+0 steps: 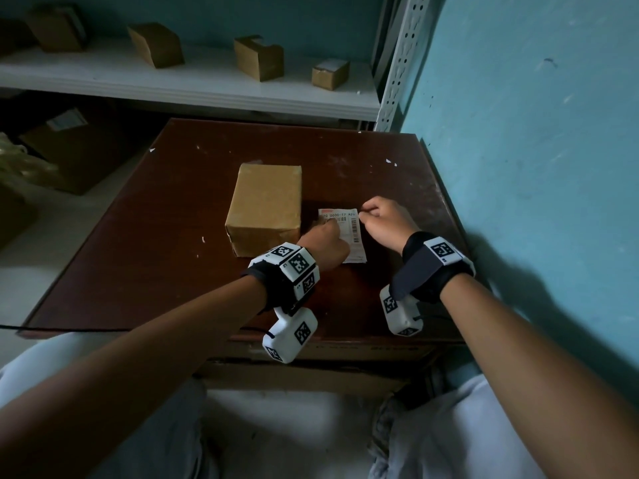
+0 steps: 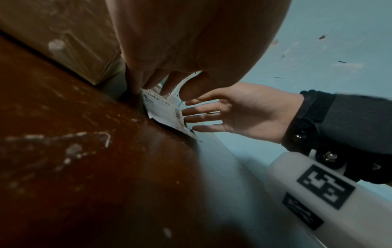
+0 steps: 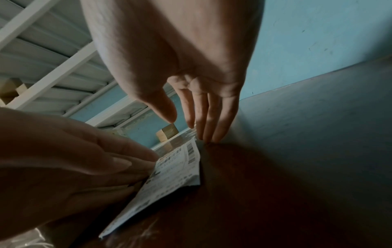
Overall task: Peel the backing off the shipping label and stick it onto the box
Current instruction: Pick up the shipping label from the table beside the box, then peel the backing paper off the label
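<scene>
A brown cardboard box (image 1: 264, 205) stands on the dark wooden table (image 1: 155, 271). Right of it the white shipping label (image 1: 347, 233) lies flat on the table, print side up. My left hand (image 1: 326, 243) rests on the label's left part, and its fingers (image 2: 157, 82) press the label (image 2: 164, 112) down close to the box (image 2: 70, 42). My right hand (image 1: 383, 219) is at the label's right edge. Its fingers (image 3: 203, 117) are straight, their tips touching the table by the label's (image 3: 176, 169) far corner, thumb apart, holding nothing.
A blue wall (image 1: 536, 167) runs close along the table's right side. Behind the table a white metal shelf (image 1: 207, 88) carries several small cardboard boxes (image 1: 259, 57). More cartons (image 1: 69, 146) sit on the floor at the left. My knees are below the table's front edge.
</scene>
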Available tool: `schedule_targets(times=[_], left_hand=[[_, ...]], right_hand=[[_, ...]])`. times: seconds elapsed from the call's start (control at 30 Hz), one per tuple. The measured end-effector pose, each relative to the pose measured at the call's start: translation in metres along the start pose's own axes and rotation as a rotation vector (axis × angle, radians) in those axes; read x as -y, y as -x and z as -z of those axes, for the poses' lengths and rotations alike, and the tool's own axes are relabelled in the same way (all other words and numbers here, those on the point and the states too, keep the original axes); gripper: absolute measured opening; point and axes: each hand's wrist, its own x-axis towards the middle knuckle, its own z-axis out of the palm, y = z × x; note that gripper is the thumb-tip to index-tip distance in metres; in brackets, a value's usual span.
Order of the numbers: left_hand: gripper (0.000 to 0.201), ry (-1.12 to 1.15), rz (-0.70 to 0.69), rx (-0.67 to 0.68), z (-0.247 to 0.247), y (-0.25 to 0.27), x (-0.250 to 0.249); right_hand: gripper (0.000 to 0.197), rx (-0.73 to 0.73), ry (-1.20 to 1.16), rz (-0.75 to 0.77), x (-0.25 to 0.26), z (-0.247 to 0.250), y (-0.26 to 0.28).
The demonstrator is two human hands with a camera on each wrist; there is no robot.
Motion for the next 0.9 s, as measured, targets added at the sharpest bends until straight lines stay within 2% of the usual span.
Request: schedule_targets(times=[0.23, 0.43, 0.6, 0.77, 0.9], left_hand=[[0.037, -0.008, 0.000, 0.019, 0.001, 0.001, -0.001], [0.039, -0.004, -0.007, 0.043, 0.000, -0.002, -0.002], [0.050, -0.026, -0.016, 0.036, 0.000, -0.002, -0.003], [0.047, -0.001, -0.037, 0.051, 0.000, 0.000, -0.007], [0.047, 0.019, -0.042, 0.036, -0.001, -0.002, -0.011]], right_hand=[[0.024, 0.024, -0.009, 0.006, 0.001, -0.001, -0.001], [0.024, 0.034, -0.069, -0.004, 0.001, -0.002, -0.002], [0.016, 0.046, -0.205, -0.019, 0.000, -0.003, -0.003], [0.019, 0.034, -0.305, -0.026, 0.001, 0.001, -0.001], [0.021, 0.016, -0.300, -0.004, 0.002, 0.004, 0.000]])
